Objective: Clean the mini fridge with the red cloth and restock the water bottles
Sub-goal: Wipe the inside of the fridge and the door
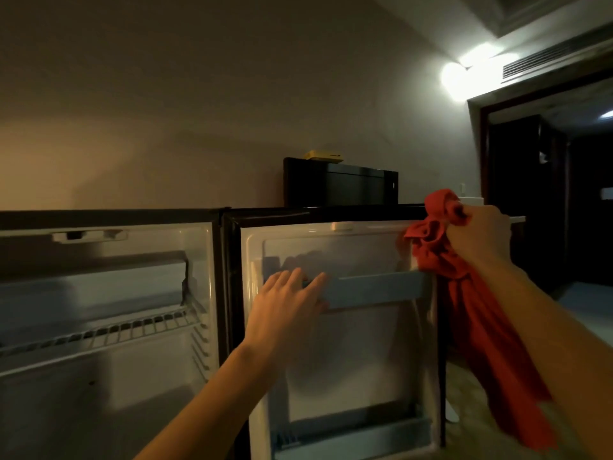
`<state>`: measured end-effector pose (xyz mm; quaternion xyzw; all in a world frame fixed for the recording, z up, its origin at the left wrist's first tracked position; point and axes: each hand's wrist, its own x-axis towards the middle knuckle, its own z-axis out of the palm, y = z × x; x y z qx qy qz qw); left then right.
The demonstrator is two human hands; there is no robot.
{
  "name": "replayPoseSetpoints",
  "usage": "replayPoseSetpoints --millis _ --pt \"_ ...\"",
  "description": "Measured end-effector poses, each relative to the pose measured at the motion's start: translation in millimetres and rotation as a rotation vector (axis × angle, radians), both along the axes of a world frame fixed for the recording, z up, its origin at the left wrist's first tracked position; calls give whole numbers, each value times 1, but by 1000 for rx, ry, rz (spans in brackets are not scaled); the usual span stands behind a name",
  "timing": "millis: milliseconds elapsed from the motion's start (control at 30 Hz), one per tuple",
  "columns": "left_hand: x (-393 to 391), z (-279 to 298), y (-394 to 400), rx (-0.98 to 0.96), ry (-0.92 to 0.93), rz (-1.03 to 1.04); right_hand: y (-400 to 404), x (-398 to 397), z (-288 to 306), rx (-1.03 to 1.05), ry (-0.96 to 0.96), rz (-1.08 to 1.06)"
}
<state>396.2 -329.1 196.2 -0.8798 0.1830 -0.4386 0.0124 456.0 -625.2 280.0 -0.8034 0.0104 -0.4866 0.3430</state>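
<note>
The mini fridge (pixel 109 360) stands open at the left, with a wire shelf (pixel 99 333) and no bottles visible inside. Its door (pixel 348 360) hangs open in the middle, inner side facing me. My left hand (pixel 285 307) rests flat on the door's upper blue shelf rail (pixel 374 288), fingers straight. My right hand (pixel 477 234) grips the bunched red cloth (pixel 491 327) at the door's top right corner; the rest of the cloth hangs down along the door's edge. No water bottles are in view.
A black box-like appliance (pixel 341 184) with a yellow item (pixel 323 155) on top sits on the counter above the fridge. A dark doorway (pixel 547 194) opens at the right, under a bright wall light (pixel 457 78). A lower blue door shelf (pixel 355 439) is at the bottom.
</note>
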Motion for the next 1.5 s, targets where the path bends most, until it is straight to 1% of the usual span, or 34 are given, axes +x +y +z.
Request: replayPoseSetpoints --millis 67,167,233,367,433,500,567,667,800,867,967,1000,1067,1167,1267,1400,1500 --pt "1 -2 -1 -8 -3 4 6 -1 1 -20 -25 16" --pt "-1 -2 -1 -83 -17 -15 25 -6 3 -103 -105 29" --pt "-1 -1 -1 -96 -31 -23 46 -7 4 -143 -117 69" --pt "4 -3 0 -45 -52 0 107 1 3 -282 -168 127" --pt "8 -6 3 -9 -64 37 140 -1 4 -335 -244 99" --pt "11 -7 6 43 -91 79 170 -9 5 -369 -303 132" --pt "13 -8 7 93 -108 84 201 -17 5 -453 -311 198" --pt "7 -7 13 151 -75 100 237 -31 8 -604 -315 256" --pt "-3 -11 22 188 -148 67 244 -43 8 -793 -324 271" --pt "-5 -14 23 172 -164 38 243 -47 7 -892 -342 274" --pt "-2 -16 27 146 -185 56 245 -48 4 -996 -407 226" --pt "-1 -17 28 134 -196 46 243 -46 4 -1000 -429 204" --pt "0 -16 30 117 -208 10 231 -39 5 -941 -444 173" --pt "-3 -14 30 117 -189 -10 205 -32 7 -790 -354 108" --pt "-4 -12 27 119 -181 -17 201 -29 7 -720 -305 67" --pt "3 -17 28 107 -161 -57 239 -37 -3 -791 -407 155" --pt "6 -15 29 108 -202 -104 247 -36 -7 -862 -471 191"
